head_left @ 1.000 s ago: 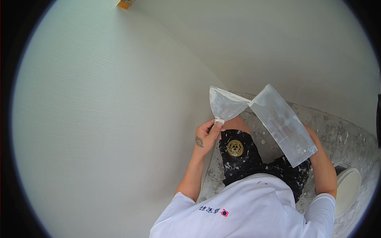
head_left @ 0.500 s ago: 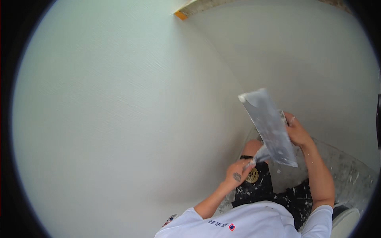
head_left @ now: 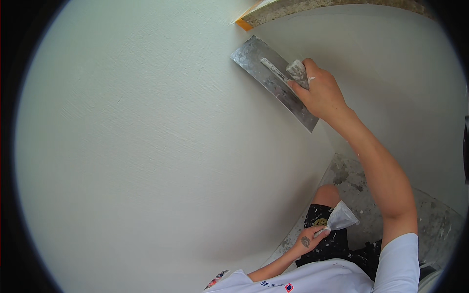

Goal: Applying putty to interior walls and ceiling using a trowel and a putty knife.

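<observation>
- Right hand (head_left: 320, 93): at right of the trowel (head_left: 273, 85), on its handle
- Ledge (head_left: 298, 15): just above the trowel
- Left hand (head_left: 310, 239), holding scraper (head_left: 343, 216): well below the trowel
- Wall (head_left: 146, 146): left of the trowel

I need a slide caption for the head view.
Right hand holding a broad metal trowel by the pale wall, left hand holding a putty knife near speckled black shorts.

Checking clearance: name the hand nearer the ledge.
Right. The right hand is below the ledge in view; the left hand is far lower, by the shorts.
</observation>
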`<state>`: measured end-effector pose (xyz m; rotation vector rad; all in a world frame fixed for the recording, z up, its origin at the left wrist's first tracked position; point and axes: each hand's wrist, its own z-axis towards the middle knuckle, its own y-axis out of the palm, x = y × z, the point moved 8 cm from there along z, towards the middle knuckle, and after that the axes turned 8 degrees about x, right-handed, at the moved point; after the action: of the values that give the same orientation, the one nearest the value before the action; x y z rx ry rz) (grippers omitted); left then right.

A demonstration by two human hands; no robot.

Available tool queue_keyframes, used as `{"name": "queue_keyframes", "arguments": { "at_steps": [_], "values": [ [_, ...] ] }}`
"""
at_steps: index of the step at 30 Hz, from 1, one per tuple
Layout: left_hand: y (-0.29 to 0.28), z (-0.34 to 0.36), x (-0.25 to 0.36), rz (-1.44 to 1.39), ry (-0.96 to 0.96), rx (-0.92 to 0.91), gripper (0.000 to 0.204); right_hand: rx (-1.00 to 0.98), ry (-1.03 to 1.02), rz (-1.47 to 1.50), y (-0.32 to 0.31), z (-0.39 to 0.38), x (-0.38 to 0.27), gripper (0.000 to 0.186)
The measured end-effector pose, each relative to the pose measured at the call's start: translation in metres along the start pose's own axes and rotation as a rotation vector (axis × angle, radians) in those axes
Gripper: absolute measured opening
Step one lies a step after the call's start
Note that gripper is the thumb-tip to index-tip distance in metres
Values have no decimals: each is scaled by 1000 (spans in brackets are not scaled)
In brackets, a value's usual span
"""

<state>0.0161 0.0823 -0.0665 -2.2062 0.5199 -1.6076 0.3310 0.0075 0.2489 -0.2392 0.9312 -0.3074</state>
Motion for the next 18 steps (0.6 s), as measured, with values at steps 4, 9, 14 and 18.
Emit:
{"name": "queue_keyframes", "arguments": {
  "at_steps": [4, 9, 14, 18],
  "values": [
    [3, 1, -8, 10, 43, 15, 31, 79, -32, 24, -4, 0, -6, 37],
    [3, 2, -9, -58, -94, -33, 29, 42, -18, -26, 9, 2, 0, 37],
    [9, 1, -31, -236, -154, 30, 30, -14, -6, -49, 23, -11, 32, 37],
    [9, 5, -31, -209, -58, 121, 27, 40, 19, -36, 40, -45, 95, 38]
  ]
}}
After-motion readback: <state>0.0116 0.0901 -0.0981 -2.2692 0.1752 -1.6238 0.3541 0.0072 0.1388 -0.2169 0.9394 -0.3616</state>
